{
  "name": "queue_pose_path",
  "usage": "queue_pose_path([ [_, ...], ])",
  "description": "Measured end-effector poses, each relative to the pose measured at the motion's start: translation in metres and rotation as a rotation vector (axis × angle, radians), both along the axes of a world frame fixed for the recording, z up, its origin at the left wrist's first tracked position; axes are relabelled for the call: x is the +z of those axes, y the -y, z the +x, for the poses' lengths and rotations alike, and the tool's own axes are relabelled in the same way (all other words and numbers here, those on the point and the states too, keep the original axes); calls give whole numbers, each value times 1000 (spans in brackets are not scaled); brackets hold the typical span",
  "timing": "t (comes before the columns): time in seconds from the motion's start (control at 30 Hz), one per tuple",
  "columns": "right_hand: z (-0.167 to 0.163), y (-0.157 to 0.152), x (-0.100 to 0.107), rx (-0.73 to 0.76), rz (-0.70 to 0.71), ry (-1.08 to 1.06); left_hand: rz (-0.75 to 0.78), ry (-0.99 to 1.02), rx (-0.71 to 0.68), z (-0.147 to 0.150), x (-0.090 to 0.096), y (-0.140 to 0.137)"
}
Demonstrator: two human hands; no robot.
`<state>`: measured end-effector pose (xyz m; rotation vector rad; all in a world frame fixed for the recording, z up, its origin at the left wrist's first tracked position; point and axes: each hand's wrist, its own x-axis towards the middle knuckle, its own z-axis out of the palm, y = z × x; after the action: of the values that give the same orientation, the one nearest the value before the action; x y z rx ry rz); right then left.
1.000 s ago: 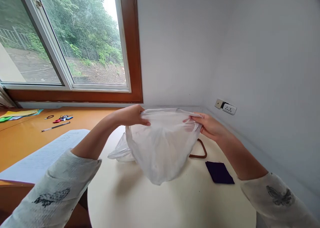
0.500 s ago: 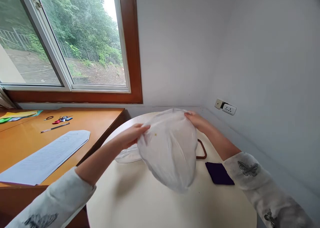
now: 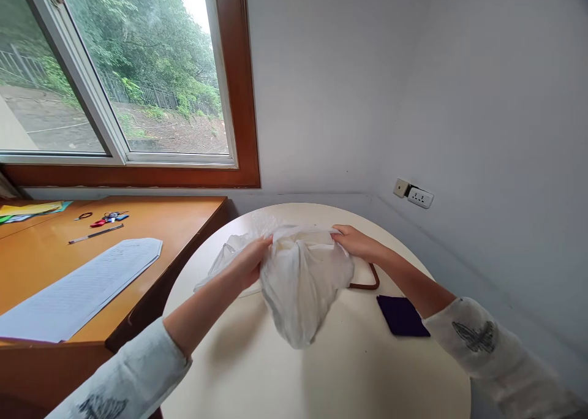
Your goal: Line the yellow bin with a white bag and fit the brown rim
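Both hands hold up a thin, crumpled white bag (image 3: 298,290) above the round table. Its top edge is stretched between them, its mouth showing at the top and its lower end hanging to a rounded point. My left hand (image 3: 252,261) pinches the left side of the rim, and my right hand (image 3: 356,242) grips the right side. Behind my left hand, a sheet of clear, wrinkled plastic (image 3: 227,253) rests on the table. A brown, bent handle-like piece (image 3: 374,278) shows partly from behind the bag. Near my right forearm lies a dark purple square of cloth (image 3: 400,316).
The cream round table (image 3: 340,370) stands against the wall corner. To the left is a wooden desk (image 3: 184,223) with papers (image 3: 87,290), a pen (image 3: 95,234), keys (image 3: 110,218) and a dark ring (image 3: 85,215). Wall sockets (image 3: 420,197) are at the right.
The white bag has come down and narrowed as my hands drew closer together, and its mouth now faces up more. My right hand has lowered. More of the clear plastic shows behind.
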<state>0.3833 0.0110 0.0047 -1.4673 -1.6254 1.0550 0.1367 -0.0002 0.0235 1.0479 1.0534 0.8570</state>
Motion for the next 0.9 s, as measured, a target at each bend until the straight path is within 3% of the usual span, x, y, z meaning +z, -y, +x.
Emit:
queue_pose_path([
  [0.1,4,12,7,44,-59,-50,69,-96,26,-7,0,-26],
  [0.2,14,12,13,-44,-69,-249,146,-131,46,-16,2,-41],
  [0.3,22,1,20,-131,-24,-453,284,-173,70,-19,10,-45],
  [0.4,24,-14,26,-141,44,-500,385,-221,117,-17,20,-44],
  [0.53,24,-26,38,-150,77,-420,382,-271,156,-20,35,-46],
  [0.63,28,-24,52,-103,42,-314,319,-327,110,-33,46,-50],
  [0.8,38,-12,76,78,-40,0,244,-489,-189,-56,61,-51],
  [0.9,43,-14,80,93,-60,274,274,-581,-310,-61,65,-53],
])
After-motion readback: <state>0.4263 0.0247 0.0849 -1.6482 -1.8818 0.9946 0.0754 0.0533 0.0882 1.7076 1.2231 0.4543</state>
